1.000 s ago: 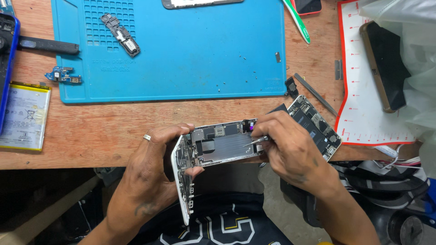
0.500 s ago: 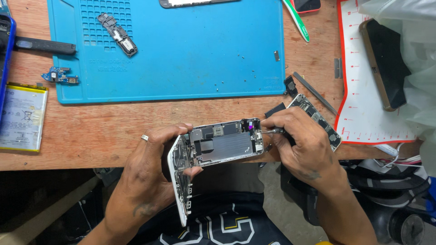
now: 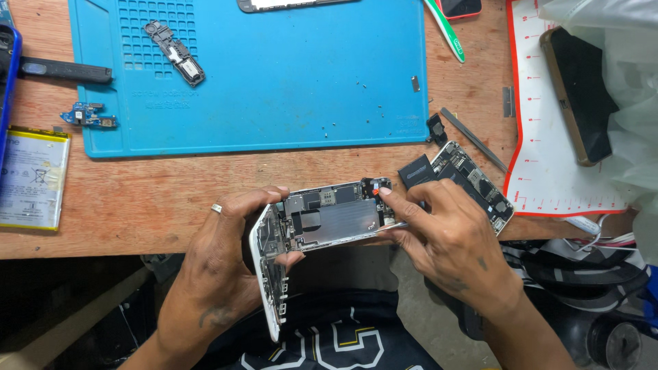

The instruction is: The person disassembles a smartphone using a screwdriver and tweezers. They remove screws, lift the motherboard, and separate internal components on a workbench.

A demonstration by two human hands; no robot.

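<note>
- Your right hand [image 3: 452, 236] has slid a bit to the right since a moment ago, and now its fingertip presses on the top corner of the open phone [image 3: 329, 218].
- The thin tool it held before is hidden now, so I cannot tell if you still pinch it.
- Your left hand [image 3: 223, 264] still grips the phone's left end, with its white screen [image 3: 269, 288] hanging down.
- The phone sits between both hands, at the edge of the wooden table [image 3: 137, 199], below the blue mat [image 3: 295, 75].
</note>
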